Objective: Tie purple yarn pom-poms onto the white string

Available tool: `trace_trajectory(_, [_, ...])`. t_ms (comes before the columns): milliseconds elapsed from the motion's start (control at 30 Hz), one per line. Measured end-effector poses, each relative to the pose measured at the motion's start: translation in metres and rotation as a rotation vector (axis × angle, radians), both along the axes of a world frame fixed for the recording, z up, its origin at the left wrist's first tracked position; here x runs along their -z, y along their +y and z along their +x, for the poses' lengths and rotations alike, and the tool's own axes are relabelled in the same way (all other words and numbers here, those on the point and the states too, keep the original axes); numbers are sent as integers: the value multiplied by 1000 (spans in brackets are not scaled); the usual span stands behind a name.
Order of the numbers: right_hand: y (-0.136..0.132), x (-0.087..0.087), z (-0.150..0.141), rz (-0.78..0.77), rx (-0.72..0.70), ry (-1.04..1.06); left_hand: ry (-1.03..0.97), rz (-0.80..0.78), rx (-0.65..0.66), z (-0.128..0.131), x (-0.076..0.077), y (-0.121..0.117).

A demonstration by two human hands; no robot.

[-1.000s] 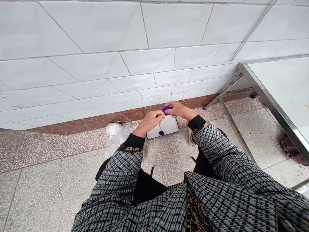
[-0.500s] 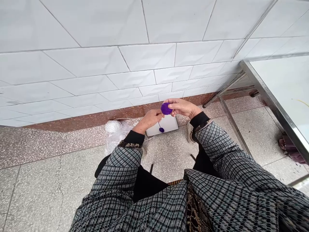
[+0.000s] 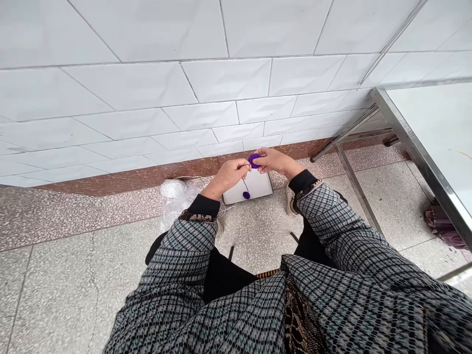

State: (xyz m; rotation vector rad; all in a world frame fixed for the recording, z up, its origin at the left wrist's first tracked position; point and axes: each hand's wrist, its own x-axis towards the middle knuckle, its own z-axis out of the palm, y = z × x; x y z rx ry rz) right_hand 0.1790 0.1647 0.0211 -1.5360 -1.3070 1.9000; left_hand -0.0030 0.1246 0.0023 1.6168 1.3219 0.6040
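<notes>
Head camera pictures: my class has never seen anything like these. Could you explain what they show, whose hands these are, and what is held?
There is no machine here: these are a person's own bare hands. One camera, worn on the head, looks forward and down. The right hand holds a round purple piece. The left hand has its fingers pinched beside that piece; exactly what they grip is too small to tell. A purple strand runs down to a small purple ball, seen against a flat white thing on the floor. Left of that are a white ball and clear plastic.
</notes>
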Motion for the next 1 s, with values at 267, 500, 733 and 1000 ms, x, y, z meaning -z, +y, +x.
trace_trajectory(267, [3,-2,8,-92,75,360,6,-101,114,10,11,-6])
trace_trajectory(500, [3,-2,18,-98,-263,295,121,-93,2,1,10,3])
trace_trajectory(733, [-6,-5,7,-65,-233,90,75,-36,-48,-4,13,6])
trace_trajectory(1000, [-9,-10,6,-37,-304,7,153,35,-57,-5,11,6])
